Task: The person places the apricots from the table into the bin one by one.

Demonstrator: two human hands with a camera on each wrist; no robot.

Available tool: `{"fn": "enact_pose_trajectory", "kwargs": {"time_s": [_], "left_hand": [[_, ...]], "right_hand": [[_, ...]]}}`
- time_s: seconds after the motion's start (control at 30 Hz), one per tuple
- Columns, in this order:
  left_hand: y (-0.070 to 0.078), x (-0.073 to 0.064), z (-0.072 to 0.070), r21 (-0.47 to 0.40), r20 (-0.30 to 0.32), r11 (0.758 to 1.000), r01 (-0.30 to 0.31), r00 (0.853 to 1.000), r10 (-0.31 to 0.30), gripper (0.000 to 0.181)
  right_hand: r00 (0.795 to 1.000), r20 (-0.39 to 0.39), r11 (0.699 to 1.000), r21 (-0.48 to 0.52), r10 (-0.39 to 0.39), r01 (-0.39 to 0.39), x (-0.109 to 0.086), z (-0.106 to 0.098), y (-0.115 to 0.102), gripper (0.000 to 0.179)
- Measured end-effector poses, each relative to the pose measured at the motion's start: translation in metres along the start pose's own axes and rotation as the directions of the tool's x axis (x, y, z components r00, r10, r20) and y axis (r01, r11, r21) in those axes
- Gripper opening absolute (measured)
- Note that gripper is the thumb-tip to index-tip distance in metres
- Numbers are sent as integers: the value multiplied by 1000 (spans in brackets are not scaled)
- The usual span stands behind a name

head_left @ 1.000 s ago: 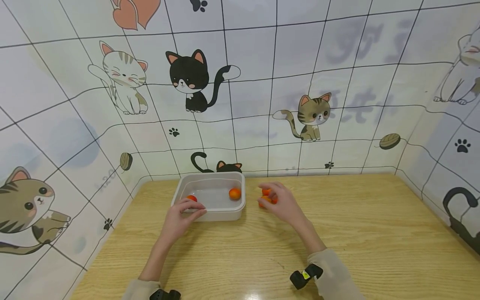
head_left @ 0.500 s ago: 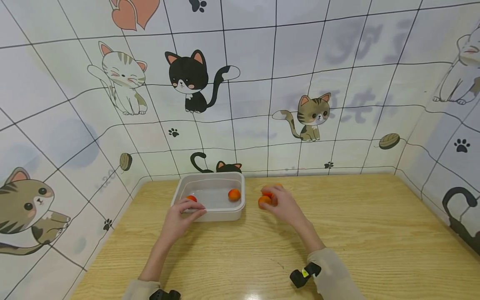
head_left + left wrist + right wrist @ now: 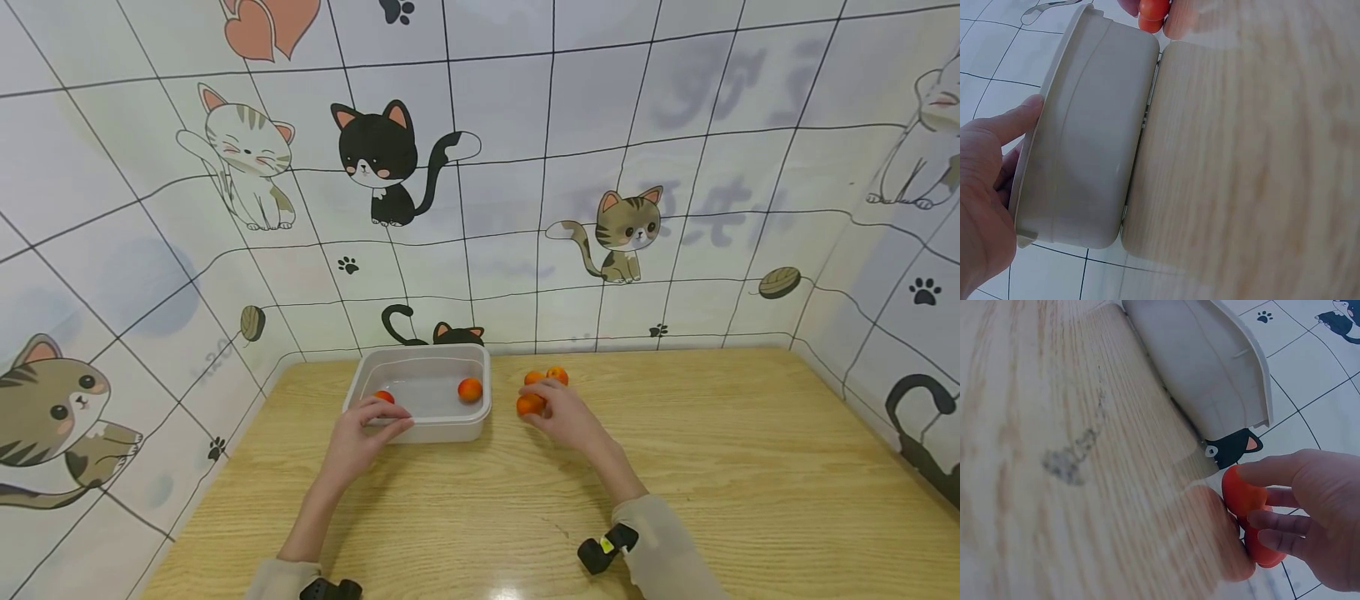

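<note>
Left hand [image 3: 362, 435] pinches rim of white box [image 3: 442, 432] near table's [image 3: 480, 517] back left corner; two fruits [image 3: 470, 389] inside. Right hand [image 3: 567, 414] pinches orange fruit [image 3: 529, 405]; more fruits [image 3: 557, 374] near back edge.

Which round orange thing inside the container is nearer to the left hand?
The left one, partly hidden behind the left hand; the right one lies farther, fully visible.

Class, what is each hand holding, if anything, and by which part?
Left hand: the container, pinched at its near rim. Right hand: at the nearest orange fruit; whether gripped cannot be told.
</note>
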State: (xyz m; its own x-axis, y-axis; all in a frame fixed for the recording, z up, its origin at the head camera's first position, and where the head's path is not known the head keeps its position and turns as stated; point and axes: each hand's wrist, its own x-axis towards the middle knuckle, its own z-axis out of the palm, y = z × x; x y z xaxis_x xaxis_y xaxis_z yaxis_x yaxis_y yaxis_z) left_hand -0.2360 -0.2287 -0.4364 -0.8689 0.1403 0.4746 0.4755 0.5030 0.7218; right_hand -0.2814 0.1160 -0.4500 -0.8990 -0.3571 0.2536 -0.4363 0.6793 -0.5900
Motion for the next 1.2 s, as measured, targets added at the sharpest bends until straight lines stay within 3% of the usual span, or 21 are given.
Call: {"fn": "enact_pose_trajectory", "kwargs": {"time_s": [0.5, 0.77, 0.9, 1.2], "left_hand": [[0, 1, 0, -4, -4, 1000, -17, 1000, 17, 8], [8, -1, 0, -13, 0, 1000, 7, 1000, -7, 7], [1, 0, 0, -29, 3, 999, -18, 1000, 18, 7], [-1, 0, 0, -25, 9, 1000, 0, 1000, 1, 8]], "right_hand": [[999, -15, 999, 3, 38, -38, -1, 1, -2, 35], [997, -78, 999, 29, 20, -18, 1, -2, -3, 36], [993, -121, 999, 46, 1, 4, 2, -5, -6, 33], [977, -207, 993, 93, -51, 72, 4, -9, -14, 34]]}}
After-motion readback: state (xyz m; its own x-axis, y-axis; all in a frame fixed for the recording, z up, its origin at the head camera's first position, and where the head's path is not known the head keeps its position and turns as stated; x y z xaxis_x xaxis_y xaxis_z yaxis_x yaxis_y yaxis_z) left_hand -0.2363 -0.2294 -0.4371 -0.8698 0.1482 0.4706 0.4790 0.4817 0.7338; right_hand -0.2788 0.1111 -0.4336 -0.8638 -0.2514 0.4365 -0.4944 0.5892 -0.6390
